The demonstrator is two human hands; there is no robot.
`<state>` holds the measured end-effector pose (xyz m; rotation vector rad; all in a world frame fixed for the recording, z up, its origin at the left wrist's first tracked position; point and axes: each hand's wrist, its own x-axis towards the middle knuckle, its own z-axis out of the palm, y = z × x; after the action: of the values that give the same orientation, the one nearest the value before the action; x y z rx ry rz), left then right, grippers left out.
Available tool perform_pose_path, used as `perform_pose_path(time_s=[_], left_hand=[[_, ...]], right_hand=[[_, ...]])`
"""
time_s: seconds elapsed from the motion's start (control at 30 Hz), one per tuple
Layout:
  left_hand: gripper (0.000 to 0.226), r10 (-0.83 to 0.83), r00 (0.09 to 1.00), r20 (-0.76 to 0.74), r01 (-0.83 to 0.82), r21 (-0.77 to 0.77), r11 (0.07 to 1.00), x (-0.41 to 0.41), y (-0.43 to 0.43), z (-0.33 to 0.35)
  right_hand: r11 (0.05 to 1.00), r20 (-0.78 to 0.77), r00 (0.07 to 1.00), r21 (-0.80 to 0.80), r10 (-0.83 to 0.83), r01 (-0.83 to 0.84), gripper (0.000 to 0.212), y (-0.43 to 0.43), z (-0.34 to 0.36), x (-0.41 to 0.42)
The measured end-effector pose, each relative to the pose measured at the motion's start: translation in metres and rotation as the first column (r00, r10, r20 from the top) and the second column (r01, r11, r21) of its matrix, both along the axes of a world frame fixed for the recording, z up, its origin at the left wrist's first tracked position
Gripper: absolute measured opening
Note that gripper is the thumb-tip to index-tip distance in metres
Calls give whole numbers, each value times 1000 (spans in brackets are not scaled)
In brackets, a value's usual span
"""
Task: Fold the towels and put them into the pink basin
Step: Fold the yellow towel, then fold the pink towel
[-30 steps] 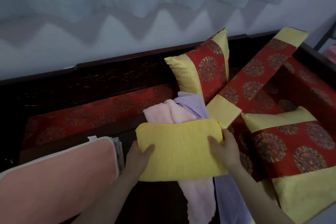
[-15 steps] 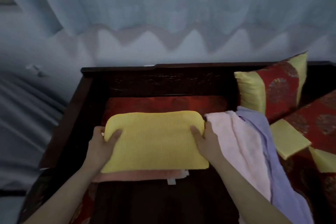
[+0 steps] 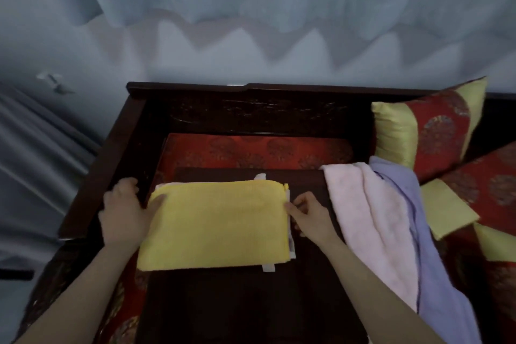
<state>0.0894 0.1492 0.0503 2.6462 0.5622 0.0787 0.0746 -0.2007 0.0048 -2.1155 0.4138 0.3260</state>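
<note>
A folded yellow towel (image 3: 215,223) lies flat on top of a small stack of folded towels; only pink and white edges of the stack (image 3: 291,243) show beneath it. The stack rests on a dark wooden surface (image 3: 237,310). My left hand (image 3: 122,212) holds the towel's left edge with the thumb on top. My right hand (image 3: 312,215) pinches its right edge with the fingertips. Just to the right, an unfolded pale pink towel (image 3: 368,218) and a lilac towel (image 3: 435,260) lie draped side by side. No pink basin is in view.
A dark carved wooden sofa frame (image 3: 111,153) encloses the left and back sides. A red patterned seat cushion (image 3: 251,148) lies behind the stack. Red and gold pillows (image 3: 435,126) stand and lie at the right. Grey curtains hang behind.
Both hands carried the yellow towel leftward from over the loose towels and set it down on the folded stack. My view swung left with it, and the pink shape at lower left left the view.
</note>
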Motion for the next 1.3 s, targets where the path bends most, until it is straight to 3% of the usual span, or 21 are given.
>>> perform_pose_path(time_s=[0.1, 0.2, 0.33, 0.4, 0.47, 0.53, 0.67, 0.73, 0.83, 0.97, 1.1, 1.2, 1.3], left_hand=[[55, -106, 967, 232, 143, -151, 978, 11, -41, 24], [43, -312, 914, 259, 379, -270, 885, 17, -111, 33], [29, -494, 847, 196, 517, -517, 682, 12, -225, 20], [28, -558, 824, 96, 495, -603, 626, 6, -276, -1], [32, -664, 747, -29, 513, -611, 603, -5, -316, -31], [36, -685, 711, -159, 453, -642, 619, -16, -343, -58], [31, -430, 844, -321, 72, -728, 682, -23, -377, -91], [44, -316, 868, -383, -114, -773, 625, -22, -389, -99], [42, -333, 823, -460, -297, -848, 439, -24, -389, -98], [37, -455, 778, -433, -358, -901, 246, -25, -370, -81], [39, -443, 783, -437, -395, -899, 187, -26, -340, -63], [51, -481, 767, -424, -406, -902, 148, -29, -319, -53], [52, -461, 785, -414, -413, -904, 109, -37, -312, -44]], right_hand=[[992, 31, 992, 9, -124, 124, 18, -45, 11, -14], [965, 68, 963, 0, -262, 263, 16, -100, 22, -34], [908, 54, 911, -75, -409, 412, 20, -171, 20, -56], [880, 49, 894, -160, -445, 447, 31, -198, 9, -63], [871, 39, 899, -233, -437, 433, 23, -212, 1, -64], [866, 26, 912, -303, -410, 398, 10, -219, -9, -63], [889, -3, 927, -287, -374, 358, 28, -225, -31, -61], [904, -74, 913, -195, -401, 381, 41, -220, -38, -64], [943, -75, 940, 1, -332, 333, 40, -203, -40, -74], [954, -120, 966, 171, -230, 248, 39, -178, -39, -92], [943, -317, 946, 293, -61, 160, 25, -183, -32, -85], [819, -328, 879, 352, -346, 453, 13, -187, -29, -74], [751, -287, 849, 398, -444, 527, 18, -178, -27, -56]])
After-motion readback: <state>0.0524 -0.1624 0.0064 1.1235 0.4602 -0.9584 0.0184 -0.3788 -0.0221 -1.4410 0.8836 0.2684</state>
